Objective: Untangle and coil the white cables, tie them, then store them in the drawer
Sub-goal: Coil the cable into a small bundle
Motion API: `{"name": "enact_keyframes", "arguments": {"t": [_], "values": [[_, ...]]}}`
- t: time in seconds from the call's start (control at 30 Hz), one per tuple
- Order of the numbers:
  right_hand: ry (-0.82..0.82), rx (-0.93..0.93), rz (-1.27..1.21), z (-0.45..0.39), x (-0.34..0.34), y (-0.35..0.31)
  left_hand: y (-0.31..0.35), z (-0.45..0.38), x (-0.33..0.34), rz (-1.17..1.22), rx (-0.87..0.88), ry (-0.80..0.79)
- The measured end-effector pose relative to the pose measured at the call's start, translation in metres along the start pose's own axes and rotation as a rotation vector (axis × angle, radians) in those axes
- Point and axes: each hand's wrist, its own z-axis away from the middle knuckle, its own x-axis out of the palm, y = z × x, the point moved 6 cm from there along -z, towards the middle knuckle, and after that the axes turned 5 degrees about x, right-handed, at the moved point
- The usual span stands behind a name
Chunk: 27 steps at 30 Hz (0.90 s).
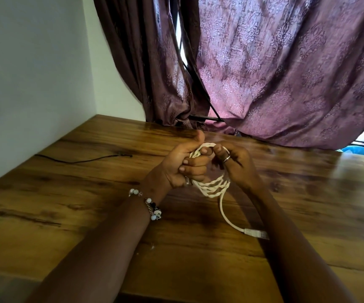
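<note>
Left hand (185, 164) fists the coiled white braided cable (209, 189), keeping loops gathered; right hand (234, 164) pinches its top, apparently to wrap.

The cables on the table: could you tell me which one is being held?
The white cable, gripped by both hands; the thin black cable lies untouched at the far left.

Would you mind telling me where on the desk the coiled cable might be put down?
Bare wood lies right of the right hand, below the curtain, and left of the left hand, short of the thin black wire. Between the forearms, the white cable and its plug crowd things.
</note>
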Motion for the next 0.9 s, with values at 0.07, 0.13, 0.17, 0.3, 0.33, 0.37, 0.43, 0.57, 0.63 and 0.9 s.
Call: {"name": "enact_keyframes", "arguments": {"t": [0.07,0.13,0.17,0.3,0.33,0.37,0.43,0.57,0.63,0.9], "values": [[0.064,0.035,0.007,0.000,0.000,0.007,0.001,-0.003,-0.007,-0.069,0.038,0.133],[0.107,0.057,0.038,0.000,-0.002,0.013,0.006,-0.003,-0.020,-0.244,0.101,0.353],[0.121,0.064,0.047,0.001,-0.003,0.015,0.008,-0.003,-0.025,-0.332,0.136,0.442],[0.131,0.160,0.068,0.001,-0.003,0.020,0.012,-0.002,-0.034,-0.481,0.174,0.566],[0.128,0.195,0.064,0.001,-0.002,0.023,0.011,-0.002,-0.034,-0.508,0.167,0.564],[0.117,0.216,0.069,0.001,-0.001,0.025,0.010,-0.003,-0.033,-0.521,0.155,0.553],[0.072,0.241,0.059,0.002,0.001,0.025,0.009,-0.002,-0.033,-0.504,0.123,0.530],[0.008,0.271,-0.089,0.004,0.005,0.014,0.010,0.005,-0.040,-0.445,0.074,0.571],[0.018,0.250,-0.178,0.003,0.003,0.010,0.013,0.008,-0.042,-0.415,0.081,0.607],[-0.227,0.545,-0.506,0.013,0.014,0.028,0.046,0.030,-0.059,-0.125,0.356,0.845]]}}
